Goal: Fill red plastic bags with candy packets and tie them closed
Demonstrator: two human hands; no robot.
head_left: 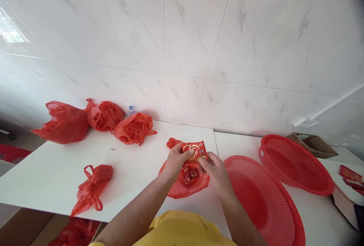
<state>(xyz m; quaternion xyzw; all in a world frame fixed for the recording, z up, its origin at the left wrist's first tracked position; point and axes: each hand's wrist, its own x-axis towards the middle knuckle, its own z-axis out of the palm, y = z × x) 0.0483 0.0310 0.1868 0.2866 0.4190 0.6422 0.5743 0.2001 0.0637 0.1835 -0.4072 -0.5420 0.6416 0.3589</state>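
Between my two hands is a flat red packet (pixel 201 146) with gold print, its printed face turned up toward me. My left hand (pixel 179 157) pinches its left side, thumb on top. On the lower right corner, my right hand (pixel 214 168) also grips it with the thumb over the front. Right below lies an open red plastic bag (pixel 187 192) on the white table, spread under the packet. Inside it are small dark red wrapped pieces (pixel 191 177) with gold lettering. The fingers behind the packet are mostly hidden.
Several red plastic bags (pixel 68 123) line the wall at left, near a bottle with a blue cap (pixel 131 110). A tied red bag (pixel 95 183) sits front left. Right of me are two red baskets (pixel 256 196); behind them stands a cardboard box (pixel 324 149).
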